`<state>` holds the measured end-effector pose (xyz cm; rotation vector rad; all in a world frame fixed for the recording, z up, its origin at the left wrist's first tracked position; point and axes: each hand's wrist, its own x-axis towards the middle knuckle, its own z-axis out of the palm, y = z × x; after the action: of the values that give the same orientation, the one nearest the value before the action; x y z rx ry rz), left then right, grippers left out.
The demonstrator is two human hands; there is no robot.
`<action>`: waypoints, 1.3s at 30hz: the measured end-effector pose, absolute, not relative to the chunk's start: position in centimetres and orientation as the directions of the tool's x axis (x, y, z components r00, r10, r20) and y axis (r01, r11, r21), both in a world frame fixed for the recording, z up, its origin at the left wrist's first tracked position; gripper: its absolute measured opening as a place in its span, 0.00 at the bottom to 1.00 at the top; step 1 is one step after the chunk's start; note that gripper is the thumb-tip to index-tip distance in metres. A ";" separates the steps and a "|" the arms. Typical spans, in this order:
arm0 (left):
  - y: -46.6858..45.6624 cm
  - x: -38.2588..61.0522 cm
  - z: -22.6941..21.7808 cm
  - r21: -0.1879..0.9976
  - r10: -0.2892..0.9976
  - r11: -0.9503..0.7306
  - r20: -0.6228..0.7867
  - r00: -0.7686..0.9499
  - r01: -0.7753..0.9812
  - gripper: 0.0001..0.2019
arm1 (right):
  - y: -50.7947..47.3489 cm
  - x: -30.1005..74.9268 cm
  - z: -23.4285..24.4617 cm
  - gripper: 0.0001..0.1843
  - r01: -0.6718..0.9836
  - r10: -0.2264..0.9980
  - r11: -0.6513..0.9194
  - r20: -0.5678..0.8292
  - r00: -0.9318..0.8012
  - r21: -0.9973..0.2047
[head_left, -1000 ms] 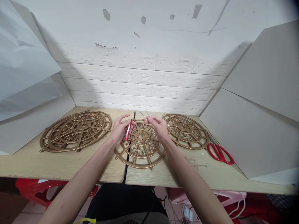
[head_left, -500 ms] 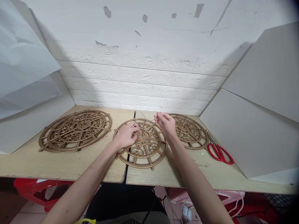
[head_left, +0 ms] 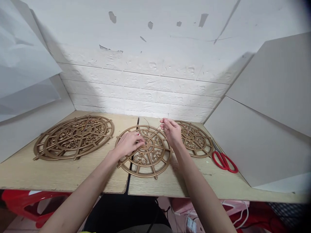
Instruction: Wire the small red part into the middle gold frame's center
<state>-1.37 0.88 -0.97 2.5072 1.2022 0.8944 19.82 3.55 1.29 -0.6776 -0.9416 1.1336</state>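
Observation:
A round gold openwork panel [head_left: 155,168] with scroll patterns lies in the middle of the table. Over its left half, my left hand [head_left: 128,144] has its fingers closed at the hub, where thin wires rise. A small red object [head_left: 138,134] shows at the back of that hand; its kind is hidden. Above the panel's far right side, my right hand [head_left: 171,129] is closed, thumb and fingertips pinching the end of a thin wire [head_left: 155,129]. This wire runs slantwise from the hub up to the fingers. Another wire end curls up freely beside it.
Stacked gold panels [head_left: 76,153] lie at the left. Another gold panel [head_left: 199,152] sits at the right behind my right hand. Red-handled scissors [head_left: 224,161] rest near the right board [head_left: 264,155]. A white brick-patterned wall [head_left: 141,87] closes off the back.
My left fingers have come together at the panel's hub, where they were spread apart before. My right hand keeps its pinch on the wire. The view has shifted slightly.

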 end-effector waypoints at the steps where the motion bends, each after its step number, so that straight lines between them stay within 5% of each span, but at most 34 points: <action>1: 0.9 -1.3 -1.0 0.456 0.769 -0.636 0.443 0.461 0.623 0.10 | 3.7 19.9 1.3 0.15 -0.446 0.950 0.313 0.277 0.144 -0.839; 10: 0.2 -0.8 0.1 0.688 0.803 -0.593 0.543 0.246 0.417 0.13 | 3.3 19.5 1.7 0.17 -0.557 0.975 0.205 0.221 0.039 -0.805; 15: -0.7 -0.2 0.7 0.790 0.823 -0.565 0.518 0.233 0.239 0.13 | 2.0 17.6 1.6 0.12 -0.414 0.953 0.164 0.252 -0.167 -0.895; 20: -0.8 0.1 0.4 0.850 0.859 -0.496 0.452 0.240 0.177 0.19 | 0.9 16.6 1.5 0.11 -0.202 0.914 0.286 0.330 -0.235 -0.937; 28: -0.2 -0.1 -0.1 0.866 0.830 -0.490 0.430 0.355 0.095 0.24 | 1.0 16.7 1.2 0.09 -0.095 0.882 0.383 0.394 -0.260 -0.919; 39: -0.5 -0.2 0.2 0.835 0.820 -0.525 0.442 0.364 0.169 0.15 | 1.3 17.1 0.9 0.06 0.119 0.771 0.621 0.575 -0.275 -0.775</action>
<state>-0.22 -0.47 0.18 1.9219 0.8572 1.1773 17.12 1.26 0.93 -0.7262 -1.7613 0.7504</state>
